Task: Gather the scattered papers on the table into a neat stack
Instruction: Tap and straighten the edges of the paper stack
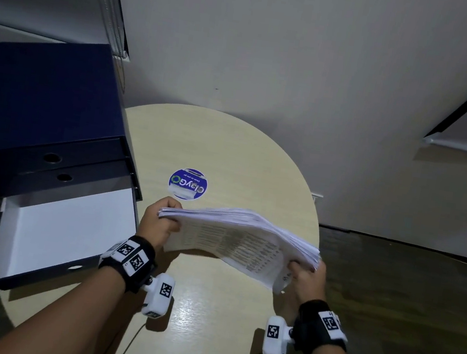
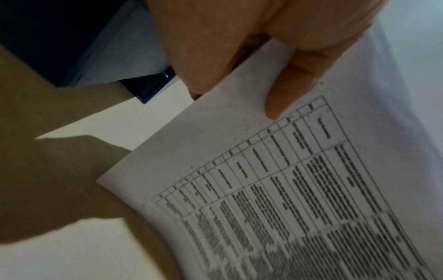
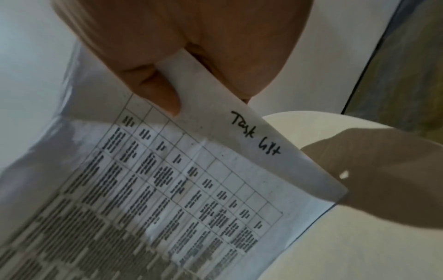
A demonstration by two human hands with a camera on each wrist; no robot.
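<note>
Overhead, limp printed paper stack point(image 1: 240, 239) sagging, left hand point(image 1: 156, 224) and right hand point(image 1: 308, 280) grips pinching opposite ends, round pale table point(image 1: 230, 146)

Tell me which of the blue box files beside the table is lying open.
The nearest box file, by the left hand, is open: its white inside shows. The two box files stacked behind it are closed, finger-hole spines facing you.

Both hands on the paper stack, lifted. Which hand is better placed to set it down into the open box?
Left, probably. The left hand grips the papers at the end nearest the open box; the right hand holds the far end, away from it, over the table.
</note>
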